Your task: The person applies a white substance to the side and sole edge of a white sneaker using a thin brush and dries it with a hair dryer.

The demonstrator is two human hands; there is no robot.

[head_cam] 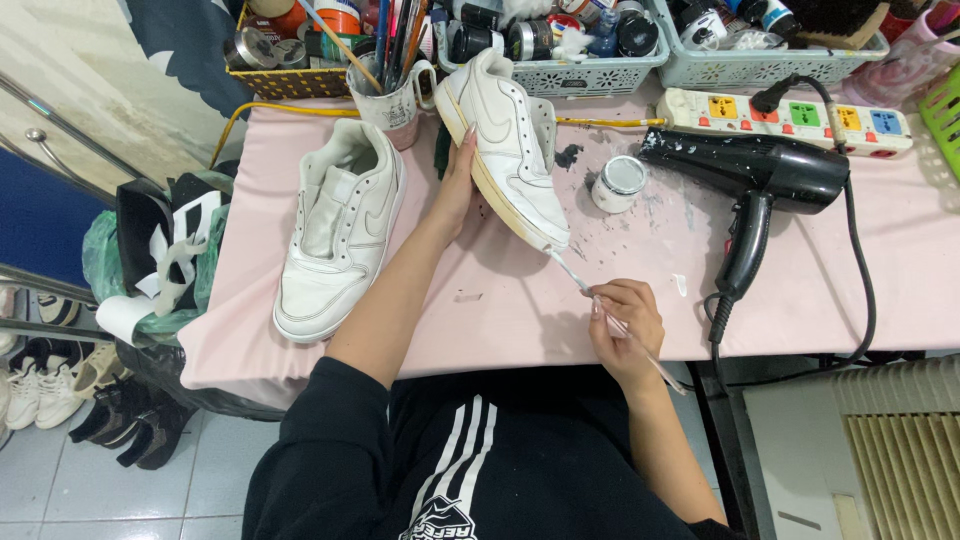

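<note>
My left hand [456, 190] grips a white sneaker [508, 145] from beneath, tilted on its side so the yellowed sole edge faces me. My right hand [625, 325] holds a thin paintbrush [600, 300] like a pen, its tip touching the toe end of that sole. A second white sneaker [340, 230] without laces lies flat on the pink table [520, 310] to the left. A small open pot of white paint [619, 183] stands just right of the held shoe, amid dark and white smears.
A black hair dryer [760, 190] lies at right, its cord running to a white power strip [790, 118]. A mug of brushes [392, 95] and baskets of paint jars [555, 45] line the far edge. Shoes [60, 385] sit on the floor at left.
</note>
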